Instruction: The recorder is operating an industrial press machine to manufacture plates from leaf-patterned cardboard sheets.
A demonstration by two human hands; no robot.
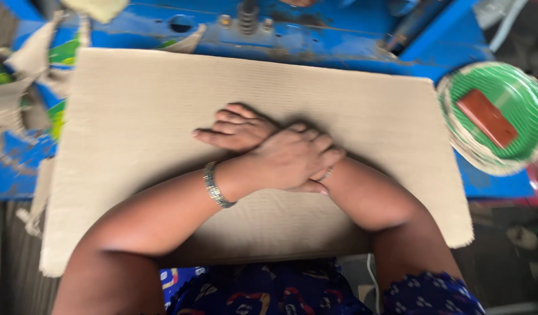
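Observation:
A large sheet of brown corrugated cardboard [134, 116] lies flat over a blue work surface [339, 41]. My arms are crossed on top of it. My right hand [237, 129] lies palm down on the cardboard near its middle, fingers pointing left and slightly spread. My left hand [292, 157] rests over my right wrist with its fingers bent loosely, holding nothing. A metal bracelet [215, 185] sits on my left wrist.
A green round bowl-like tray [514, 93] with a reddish-brown block [486, 118] in it stands at the right. Cardboard scraps and green pieces [29, 76] lie at the left. A bolt and metal fittings [245, 20] stick up from the blue surface behind the sheet.

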